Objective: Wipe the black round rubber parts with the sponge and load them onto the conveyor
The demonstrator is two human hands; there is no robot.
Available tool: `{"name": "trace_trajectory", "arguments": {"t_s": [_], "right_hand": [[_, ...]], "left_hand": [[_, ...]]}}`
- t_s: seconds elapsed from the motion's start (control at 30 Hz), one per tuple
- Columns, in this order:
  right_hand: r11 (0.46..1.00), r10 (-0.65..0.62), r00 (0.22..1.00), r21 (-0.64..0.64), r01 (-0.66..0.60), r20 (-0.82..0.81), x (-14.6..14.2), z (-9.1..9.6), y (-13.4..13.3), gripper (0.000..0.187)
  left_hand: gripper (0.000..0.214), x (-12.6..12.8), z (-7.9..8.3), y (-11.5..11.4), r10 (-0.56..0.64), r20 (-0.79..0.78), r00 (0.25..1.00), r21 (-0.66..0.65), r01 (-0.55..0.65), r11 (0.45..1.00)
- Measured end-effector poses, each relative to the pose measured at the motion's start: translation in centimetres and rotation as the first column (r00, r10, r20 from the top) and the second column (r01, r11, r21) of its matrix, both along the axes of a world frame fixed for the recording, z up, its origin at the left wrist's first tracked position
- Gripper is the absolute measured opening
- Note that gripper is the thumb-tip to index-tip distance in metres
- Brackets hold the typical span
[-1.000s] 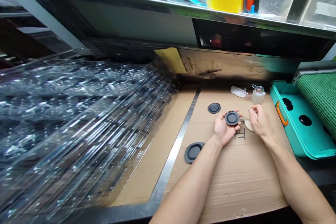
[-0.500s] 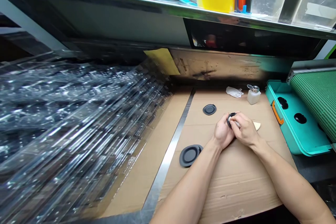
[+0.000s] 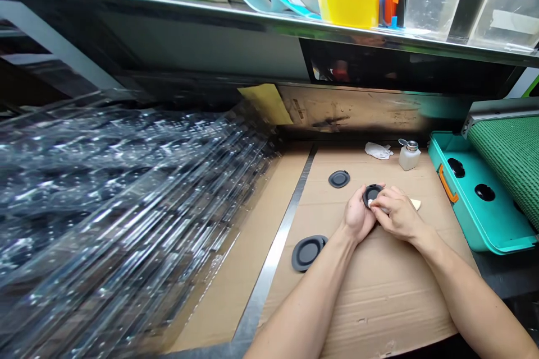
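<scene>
My left hand (image 3: 357,216) cradles a dark grey round rubber disc (image 3: 372,194) on its fingers, above the cardboard. My right hand (image 3: 397,214) lies over the disc's near side and pinches a small white piece (image 3: 372,202), perhaps cloth, against it. Part of the disc is hidden by my fingers. A beige wedge-shaped sponge (image 3: 416,204) lies just past my right fingers. Two more dark discs rest on the cardboard: a small one (image 3: 339,179) ahead of my left hand and a larger one (image 3: 307,253) nearer me on the left.
A stack of clear plastic trays (image 3: 126,196) fills the left, beyond a metal strip (image 3: 273,252). On the cardboard sheet (image 3: 379,291) stand a pump bottle (image 3: 409,156) and crumpled tissue (image 3: 378,151). A teal case (image 3: 480,196) sits right, under a shelf of coloured bins.
My right hand has moved from beside the disc onto it, now pinching the white piece against it. The disc is tilted and partly covered. The whole view has shifted slightly.
</scene>
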State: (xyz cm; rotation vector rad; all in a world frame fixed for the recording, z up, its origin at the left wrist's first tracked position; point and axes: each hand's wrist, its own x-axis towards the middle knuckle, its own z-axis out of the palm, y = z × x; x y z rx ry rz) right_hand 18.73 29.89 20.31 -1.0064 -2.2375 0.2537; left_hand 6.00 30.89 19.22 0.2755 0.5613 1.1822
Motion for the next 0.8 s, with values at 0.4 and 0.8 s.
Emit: {"name": "trace_trajectory", "arguments": {"t_s": [0.4,0.8], "right_hand": [[0.97,-0.231,0.972,0.091,0.227,0.034,0.9,-1.0,1.5,0.017],[0.977,-0.194,0.974,0.063,0.202,-0.114,-0.5,-1.2,0.8,0.016]], "left_hand": [[0.043,0.9,-0.3,-0.2,0.058,-0.05,0.997,0.037,-0.056,0.998],[0.038,1.3,-0.5,-0.2,0.142,-0.049,0.989,0.037,-0.14,0.989]]}}
